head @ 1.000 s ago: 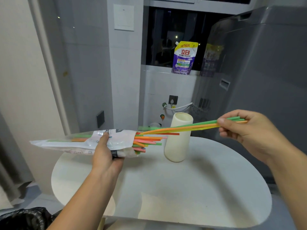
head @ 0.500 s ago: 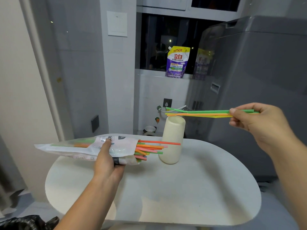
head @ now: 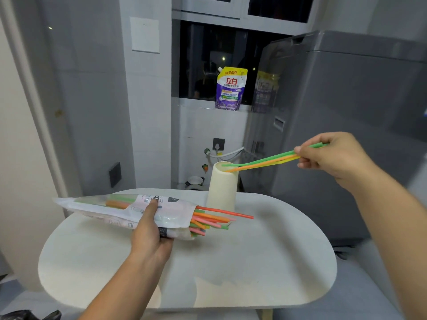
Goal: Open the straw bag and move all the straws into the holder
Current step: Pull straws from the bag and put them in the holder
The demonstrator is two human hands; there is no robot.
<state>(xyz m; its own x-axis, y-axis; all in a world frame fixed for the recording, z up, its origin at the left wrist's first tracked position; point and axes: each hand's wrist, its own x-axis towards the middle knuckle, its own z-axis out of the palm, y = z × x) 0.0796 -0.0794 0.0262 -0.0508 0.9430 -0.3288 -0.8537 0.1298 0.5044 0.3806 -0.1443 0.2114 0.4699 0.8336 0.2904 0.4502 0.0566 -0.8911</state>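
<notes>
The straw bag (head: 129, 210), a clear and white printed plastic pouch, is held roughly level above the left part of the table, its open mouth facing right toward the holder. A bundle of loose straws (head: 212, 220) in orange, pink, green and yellow protrudes from that mouth; one red-orange straw reaches farthest and ends in front of the holder's base. The left hand (head: 150, 234) is wrapped around the bag's middle from below, thumb pressed on the upper face, fingers curled underneath.

The holder (head: 223, 187), a tall cream-coloured cup, stands upright at the far edge of the table, just beyond the straw tips. The right hand (head: 335, 155) is raised to the right of the holder and pinches a few picked straws (head: 265, 160), green, orange and yellow, between thumb and closed fingers. These slope down to the left, their far ends at the holder's rim; whether they have entered the opening or only lie across it cannot be judged with certainty.

The white oval table (head: 254, 262) bears only the holder. Behind it, a purple and yellow detergent refill pouch (head: 231, 88) stands on the window ledge, and a grey washing machine (head: 346, 112) stands to the right.
</notes>
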